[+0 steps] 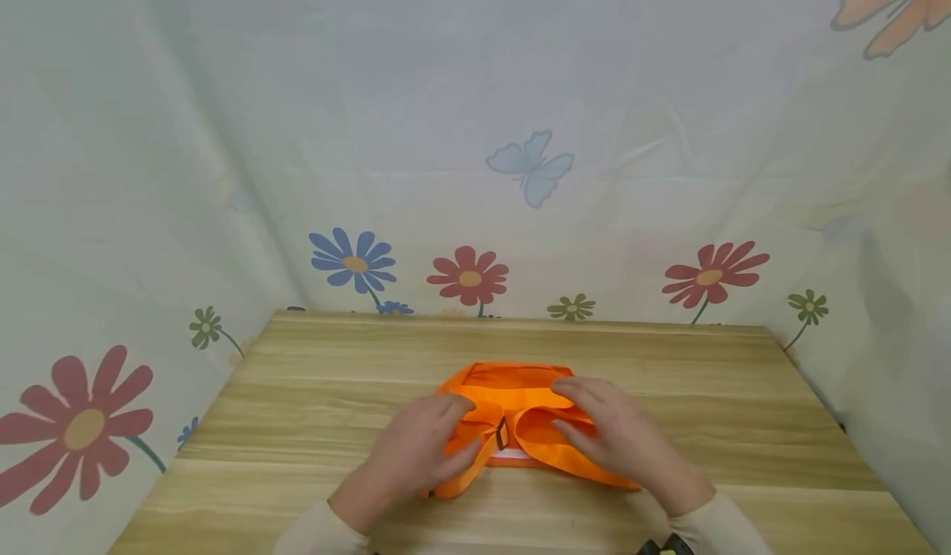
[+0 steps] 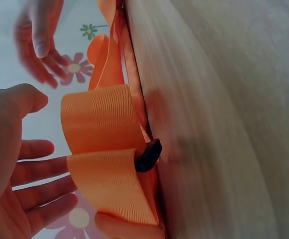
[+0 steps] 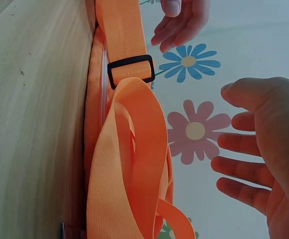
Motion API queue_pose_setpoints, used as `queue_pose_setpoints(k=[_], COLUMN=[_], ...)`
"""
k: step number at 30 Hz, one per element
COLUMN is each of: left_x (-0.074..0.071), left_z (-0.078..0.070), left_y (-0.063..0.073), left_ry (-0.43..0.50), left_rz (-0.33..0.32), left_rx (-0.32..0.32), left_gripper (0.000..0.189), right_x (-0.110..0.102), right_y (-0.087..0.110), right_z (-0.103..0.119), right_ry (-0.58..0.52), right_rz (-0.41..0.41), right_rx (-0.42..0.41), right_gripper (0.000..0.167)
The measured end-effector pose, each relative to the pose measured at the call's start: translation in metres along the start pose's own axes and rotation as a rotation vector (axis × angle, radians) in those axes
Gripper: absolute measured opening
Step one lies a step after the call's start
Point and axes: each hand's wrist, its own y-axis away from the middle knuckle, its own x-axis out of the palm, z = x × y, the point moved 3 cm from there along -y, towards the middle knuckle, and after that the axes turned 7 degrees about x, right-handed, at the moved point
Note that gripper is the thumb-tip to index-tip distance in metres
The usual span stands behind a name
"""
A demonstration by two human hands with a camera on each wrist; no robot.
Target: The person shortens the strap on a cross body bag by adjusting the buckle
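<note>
A flat orange fabric bundle (image 1: 513, 376) with wide webbing straps (image 3: 104, 194) lies on the wooden table; its exact kind cannot be told. A black slider buckle (image 3: 129, 60) sits on one strap, and a pale strip (image 1: 513, 454) shows along the near edge. My left hand (image 1: 416, 439) hovers at the left side, fingers loosely bent, fingertips close to a strap loop (image 2: 102, 119); whether they touch it cannot be told. My right hand (image 1: 612, 427) is over the right side, its fingers (image 3: 243, 172) relaxed and apart from the strap in the right wrist view. Neither hand grips anything.
The wooden tabletop (image 1: 357, 357) extends around the bundle. Behind it and at both sides hangs a pale curtain (image 1: 446, 84) printed with flowers and butterflies. Something dark (image 1: 664, 547) shows by the right sleeve at the bottom edge.
</note>
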Motion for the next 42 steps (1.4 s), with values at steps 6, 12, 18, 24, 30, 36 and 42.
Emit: queue_pose_setpoints(k=[6,12,18,24,30,36,42], left_x=[0.008,0.014,0.018,0.023,0.025,0.023,0.014], left_z=[-0.004,-0.005,-0.005,-0.006,-0.009,-0.011,-0.014], left_y=[-0.006,-0.010,-0.014,-0.014,-0.014,-0.016,-0.013], left_ry=[0.002,-0.003,-0.009,-0.003,0.038,0.099,0.148], left_rz=[0.048,0.072,0.109,0.142,0.146,0.105,0.056], left_rx=[0.007,0.014,0.015,0.014,0.014,0.028,0.037], left_gripper=[0.049,0.050,0.050,0.047,0.037,0.024,0.017], right_x=[0.006,0.010,0.017,0.025,0.029,0.033,0.032], right_y=[-0.003,-0.006,-0.007,-0.008,-0.008,-0.008,-0.008], right_z=[0.003,0.006,0.009,0.011,0.015,0.015,0.017], right_ry=[0.000,-0.014,-0.040,-0.054,-0.070,-0.052,-0.054], right_rz=[0.017,0.027,0.059,0.085,0.086,0.057,0.064], right_rx=[-0.008,-0.033,-0.031,-0.036,-0.044,-0.076,-0.064], right_gripper=[0.051,0.050,0.049,0.048,0.048,0.049,0.049])
